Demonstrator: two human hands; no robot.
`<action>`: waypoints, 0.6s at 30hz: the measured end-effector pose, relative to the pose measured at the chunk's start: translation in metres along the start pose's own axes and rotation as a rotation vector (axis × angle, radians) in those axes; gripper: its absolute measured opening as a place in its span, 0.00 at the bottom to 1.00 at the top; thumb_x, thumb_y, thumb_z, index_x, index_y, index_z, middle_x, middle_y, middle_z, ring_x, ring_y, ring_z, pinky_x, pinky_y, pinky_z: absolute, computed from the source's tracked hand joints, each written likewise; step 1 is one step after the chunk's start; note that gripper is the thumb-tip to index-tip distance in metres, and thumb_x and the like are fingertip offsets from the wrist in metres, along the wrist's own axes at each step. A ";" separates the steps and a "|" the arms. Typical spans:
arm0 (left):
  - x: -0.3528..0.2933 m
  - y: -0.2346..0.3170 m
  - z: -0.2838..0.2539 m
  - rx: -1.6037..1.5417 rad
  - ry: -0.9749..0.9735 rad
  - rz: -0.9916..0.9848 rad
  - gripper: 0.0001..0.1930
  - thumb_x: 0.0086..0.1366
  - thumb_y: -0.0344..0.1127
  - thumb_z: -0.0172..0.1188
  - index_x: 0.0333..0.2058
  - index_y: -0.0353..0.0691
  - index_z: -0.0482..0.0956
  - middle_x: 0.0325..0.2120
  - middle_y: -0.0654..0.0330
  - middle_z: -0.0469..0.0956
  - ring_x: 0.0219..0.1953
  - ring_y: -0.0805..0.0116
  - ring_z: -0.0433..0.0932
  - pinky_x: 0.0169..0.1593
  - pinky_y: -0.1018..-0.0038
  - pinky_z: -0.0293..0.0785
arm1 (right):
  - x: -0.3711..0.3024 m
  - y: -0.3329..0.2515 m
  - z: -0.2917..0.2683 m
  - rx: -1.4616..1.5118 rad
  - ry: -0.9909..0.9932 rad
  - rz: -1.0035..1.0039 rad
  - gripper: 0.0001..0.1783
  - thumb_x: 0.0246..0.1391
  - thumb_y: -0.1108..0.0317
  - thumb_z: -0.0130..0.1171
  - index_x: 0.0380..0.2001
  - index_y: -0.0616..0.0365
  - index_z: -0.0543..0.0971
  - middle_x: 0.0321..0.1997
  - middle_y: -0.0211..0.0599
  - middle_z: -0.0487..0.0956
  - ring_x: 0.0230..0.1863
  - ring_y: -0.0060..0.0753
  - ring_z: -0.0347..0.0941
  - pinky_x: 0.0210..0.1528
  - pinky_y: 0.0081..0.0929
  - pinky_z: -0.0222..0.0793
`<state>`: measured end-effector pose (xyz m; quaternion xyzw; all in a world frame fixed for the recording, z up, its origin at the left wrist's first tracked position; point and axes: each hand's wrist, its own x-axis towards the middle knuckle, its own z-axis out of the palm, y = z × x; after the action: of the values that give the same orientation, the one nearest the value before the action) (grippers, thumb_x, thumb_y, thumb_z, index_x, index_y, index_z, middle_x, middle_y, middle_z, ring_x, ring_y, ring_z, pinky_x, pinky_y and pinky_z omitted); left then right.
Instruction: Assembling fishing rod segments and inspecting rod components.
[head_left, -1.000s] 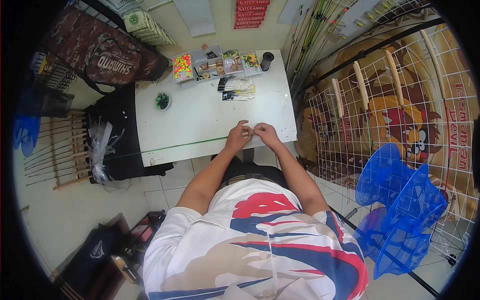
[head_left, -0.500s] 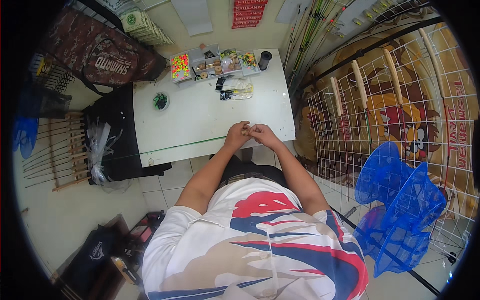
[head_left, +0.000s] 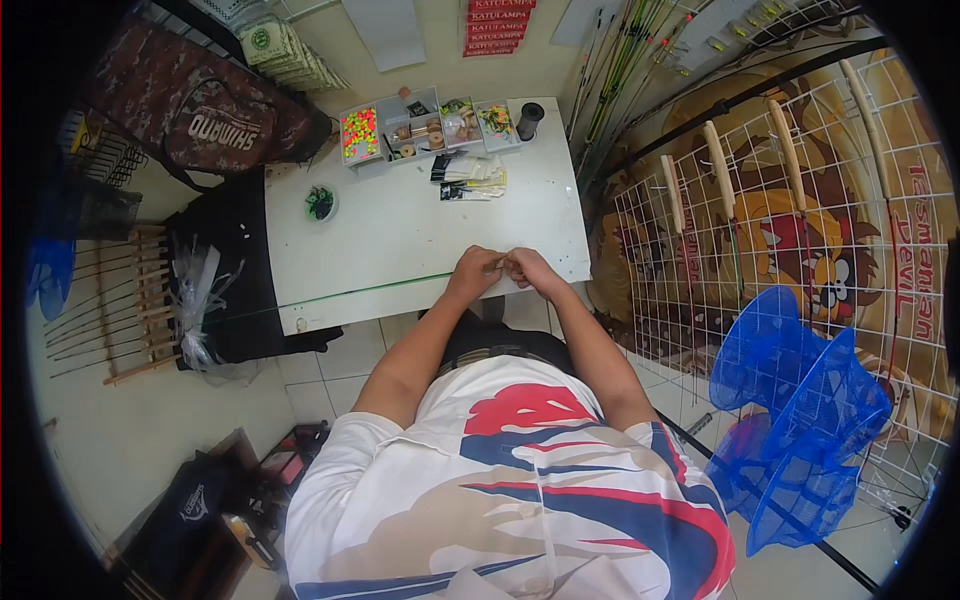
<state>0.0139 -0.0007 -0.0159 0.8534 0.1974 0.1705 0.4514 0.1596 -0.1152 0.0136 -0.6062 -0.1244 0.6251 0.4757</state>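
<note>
Over the front edge of the white table (head_left: pixel 400 225), my left hand (head_left: pixel 474 271) and my right hand (head_left: pixel 534 272) meet with fingertips almost touching. Both are closed, with thumbs and fingers pinched together. Whatever sits between them is too small and too covered to name. A thin green rod or line (head_left: pixel 385 288) lies along the table's near edge and runs up to my left hand. Farther back on the tabletop are several small flat packets (head_left: pixel 470 177), black and white.
Trays of small parts (head_left: pixel 415 135), including bright beads (head_left: pixel 360 133), stand at the table's back beside a dark cylinder (head_left: pixel 531 120). A small cup of green and black bits (head_left: pixel 320 203) sits at the left. Blue nets (head_left: pixel 810 400) hang at the right by a wire grid (head_left: pixel 650 250).
My right hand has curled its fingers in more and turned slightly. My left fingers have drawn down and inward, and the small brownish thing between the hands is now mostly hidden.
</note>
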 end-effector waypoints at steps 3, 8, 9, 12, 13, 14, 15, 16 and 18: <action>-0.002 -0.005 0.003 -0.010 0.001 0.031 0.19 0.45 0.26 0.68 0.40 0.40 0.84 0.34 0.56 0.83 0.39 0.57 0.78 0.48 0.65 0.74 | -0.001 -0.005 -0.003 0.008 -0.010 0.105 0.14 0.59 0.57 0.46 0.24 0.52 0.69 0.19 0.22 0.62 0.18 0.17 0.54 0.20 0.20 0.51; -0.001 0.000 0.002 -0.024 -0.043 0.070 0.17 0.46 0.25 0.67 0.39 0.39 0.84 0.35 0.57 0.83 0.39 0.56 0.78 0.47 0.65 0.75 | 0.002 -0.006 -0.004 -0.227 0.090 0.106 0.16 0.59 0.55 0.46 0.25 0.54 0.72 0.20 0.22 0.65 0.20 0.19 0.58 0.21 0.21 0.56; -0.002 -0.002 0.002 -0.023 -0.042 0.068 0.17 0.46 0.25 0.67 0.39 0.39 0.84 0.35 0.57 0.83 0.39 0.56 0.78 0.47 0.65 0.75 | 0.002 -0.007 0.000 -0.228 0.088 0.107 0.16 0.59 0.55 0.46 0.25 0.54 0.72 0.20 0.22 0.65 0.20 0.19 0.58 0.21 0.21 0.56; -0.002 -0.004 0.004 -0.039 -0.023 0.010 0.17 0.47 0.25 0.67 0.40 0.39 0.83 0.35 0.56 0.83 0.40 0.56 0.78 0.47 0.65 0.75 | 0.001 -0.010 0.007 -0.179 0.142 0.117 0.18 0.61 0.55 0.49 0.29 0.58 0.77 0.23 0.25 0.69 0.22 0.20 0.63 0.22 0.21 0.61; -0.003 -0.003 0.004 -0.033 -0.011 0.010 0.18 0.47 0.25 0.67 0.40 0.38 0.83 0.36 0.56 0.83 0.40 0.55 0.78 0.47 0.65 0.75 | 0.001 -0.011 0.007 -0.220 0.148 0.104 0.18 0.62 0.54 0.51 0.31 0.59 0.78 0.24 0.26 0.71 0.23 0.21 0.65 0.23 0.20 0.64; -0.003 -0.002 0.004 -0.027 0.001 0.010 0.18 0.47 0.25 0.67 0.41 0.38 0.82 0.36 0.55 0.82 0.40 0.55 0.78 0.47 0.65 0.75 | 0.001 -0.011 0.006 -0.261 0.154 0.090 0.19 0.63 0.53 0.53 0.33 0.61 0.79 0.26 0.28 0.73 0.24 0.21 0.67 0.24 0.20 0.66; -0.003 -0.002 0.005 -0.027 0.002 0.012 0.18 0.47 0.25 0.67 0.41 0.38 0.82 0.36 0.55 0.82 0.40 0.55 0.78 0.47 0.65 0.75 | 0.001 -0.010 0.004 -0.262 0.155 0.090 0.19 0.63 0.53 0.53 0.33 0.61 0.79 0.26 0.28 0.73 0.24 0.21 0.67 0.24 0.20 0.66; -0.004 -0.002 0.005 -0.012 0.021 0.026 0.17 0.47 0.26 0.67 0.40 0.37 0.82 0.36 0.55 0.82 0.40 0.55 0.78 0.47 0.65 0.75 | 0.001 -0.008 0.001 -0.265 0.160 0.080 0.20 0.62 0.52 0.56 0.31 0.61 0.80 0.24 0.29 0.73 0.22 0.21 0.66 0.23 0.21 0.65; -0.005 -0.001 0.004 0.003 0.041 0.042 0.17 0.47 0.26 0.67 0.40 0.37 0.82 0.36 0.54 0.82 0.40 0.55 0.78 0.48 0.65 0.75 | 0.000 -0.007 -0.005 -0.268 0.166 0.070 0.21 0.61 0.51 0.58 0.30 0.61 0.80 0.22 0.29 0.73 0.21 0.20 0.65 0.21 0.22 0.64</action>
<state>0.0112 -0.0054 -0.0199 0.8542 0.1891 0.1972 0.4423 0.1666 -0.1134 0.0173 -0.7177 -0.1459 0.5669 0.3771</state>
